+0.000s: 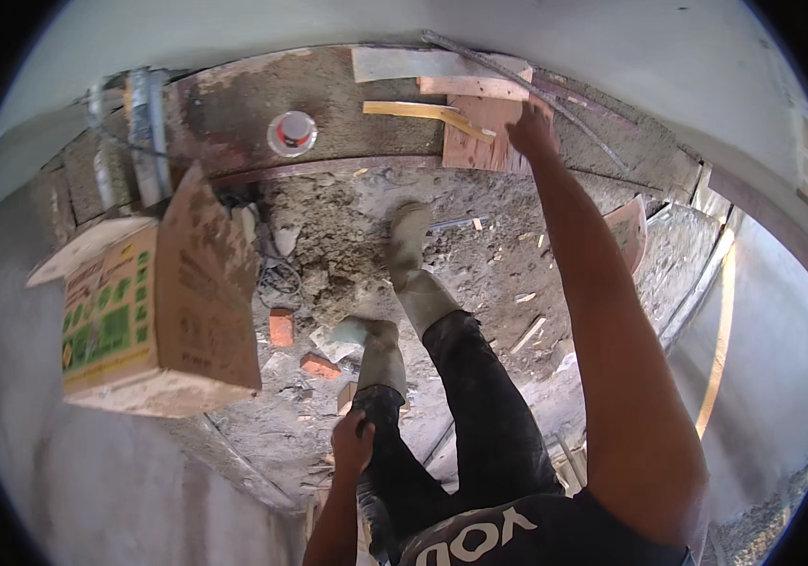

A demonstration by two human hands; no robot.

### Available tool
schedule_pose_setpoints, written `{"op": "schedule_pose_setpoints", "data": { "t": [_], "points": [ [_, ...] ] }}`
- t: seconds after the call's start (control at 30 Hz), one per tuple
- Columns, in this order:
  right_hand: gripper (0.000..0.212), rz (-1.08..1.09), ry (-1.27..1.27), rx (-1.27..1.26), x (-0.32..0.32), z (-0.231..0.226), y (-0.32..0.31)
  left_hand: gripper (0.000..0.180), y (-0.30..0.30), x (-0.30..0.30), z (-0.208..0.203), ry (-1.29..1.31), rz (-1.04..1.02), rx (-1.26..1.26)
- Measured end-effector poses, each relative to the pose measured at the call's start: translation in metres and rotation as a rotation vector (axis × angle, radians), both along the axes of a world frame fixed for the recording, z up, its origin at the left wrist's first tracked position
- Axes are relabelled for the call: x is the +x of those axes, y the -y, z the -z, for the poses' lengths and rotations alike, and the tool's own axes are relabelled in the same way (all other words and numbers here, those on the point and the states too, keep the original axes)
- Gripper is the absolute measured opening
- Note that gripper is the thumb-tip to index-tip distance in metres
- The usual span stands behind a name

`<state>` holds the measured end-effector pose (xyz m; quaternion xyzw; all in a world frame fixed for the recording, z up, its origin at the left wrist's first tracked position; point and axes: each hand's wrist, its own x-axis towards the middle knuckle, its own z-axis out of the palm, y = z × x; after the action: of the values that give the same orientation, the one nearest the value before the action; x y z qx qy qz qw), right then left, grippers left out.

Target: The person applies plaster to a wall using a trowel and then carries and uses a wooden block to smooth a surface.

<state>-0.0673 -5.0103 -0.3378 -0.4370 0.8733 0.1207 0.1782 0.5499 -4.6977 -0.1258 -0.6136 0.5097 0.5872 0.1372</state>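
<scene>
My right arm stretches far forward to a concrete ledge. Its hand (pixel 530 130) is closed at the right side of a flat, reddish wooden board (pixel 479 141); the fingertips are small and partly hidden. Just beyond that board lies a short pale plank (pixel 473 88). A yellowish wood strip (pixel 413 110) rests across the board's left side. Low beside my left knee, my left hand (pixel 352 445) hangs with its fingers curled, and I see nothing in it. I stand in muddy boots (pixel 409 250) on rough ground.
An open cardboard box (pixel 206 292) stands at left. A round, shiny container with a red band (pixel 291 133) sits on the ledge. Orange brick pieces (pixel 281 327), cable (pixel 279 274) and wood scraps litter the ground. A long metal rod (pixel 555 102) crosses the ledge near my right hand.
</scene>
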Motion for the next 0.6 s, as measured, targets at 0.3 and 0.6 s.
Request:
{"op": "schedule_pose_setpoints", "data": {
  "t": [0.3,0.6],
  "points": [
    [0.031,-0.127,-0.167,-0.060,-0.057,0.084,0.055,0.021,0.107,-0.094,0.079,0.121,0.189,-0.160],
    [0.032,-0.422,0.048,-0.435,-0.059,0.020,-0.008,0.056,0.470,-0.354,0.235,-0.272,0.530,-1.254]
  ]
}}
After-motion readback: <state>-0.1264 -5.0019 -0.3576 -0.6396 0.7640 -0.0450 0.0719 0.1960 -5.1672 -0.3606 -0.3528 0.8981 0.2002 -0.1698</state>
